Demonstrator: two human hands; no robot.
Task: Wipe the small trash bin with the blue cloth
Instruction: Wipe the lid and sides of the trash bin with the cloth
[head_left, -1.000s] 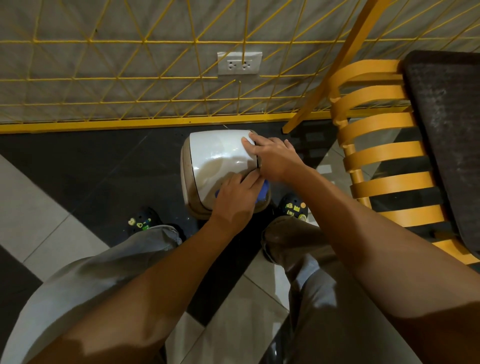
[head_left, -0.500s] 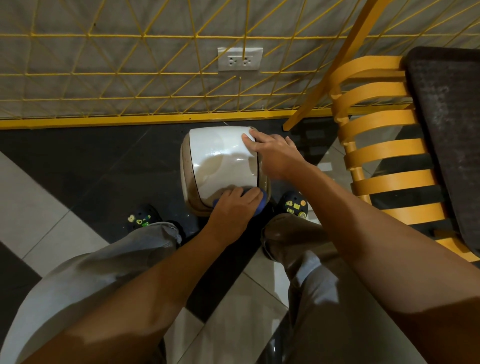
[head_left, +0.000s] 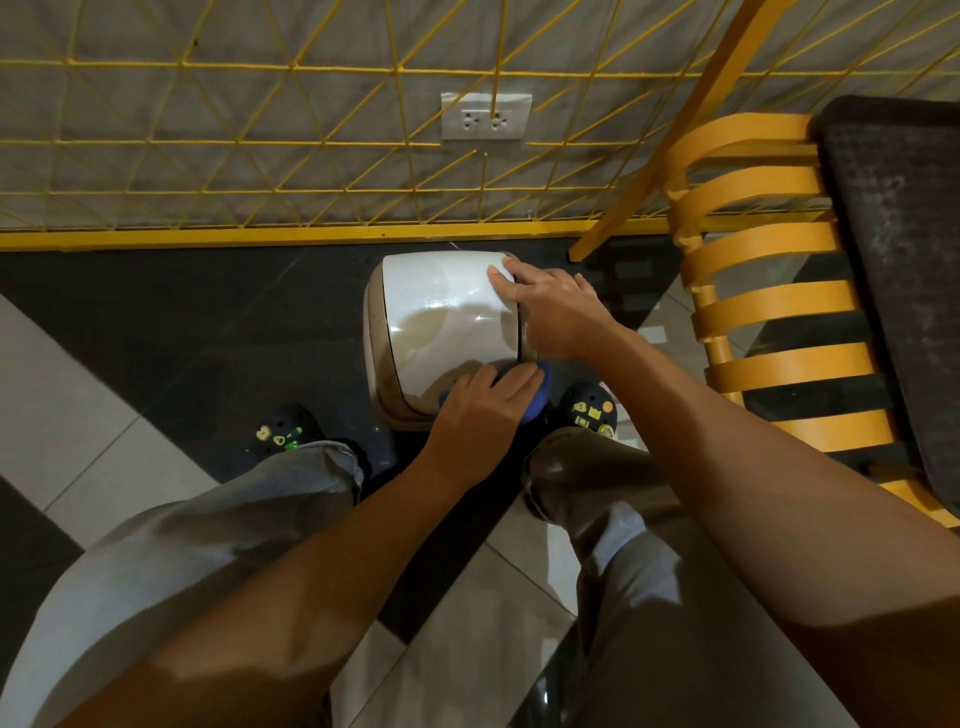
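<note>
yellow slatted chair (head_left: 769, 312), wall outlet (head_left: 486, 116), yellow wire grid (head_left: 260, 130).

Both arms stretched forward. Left hand (head_left: 485, 410) palm down, fingers straight together. Right hand (head_left: 558, 312) just ahead, palm down, fingers spread.
</note>
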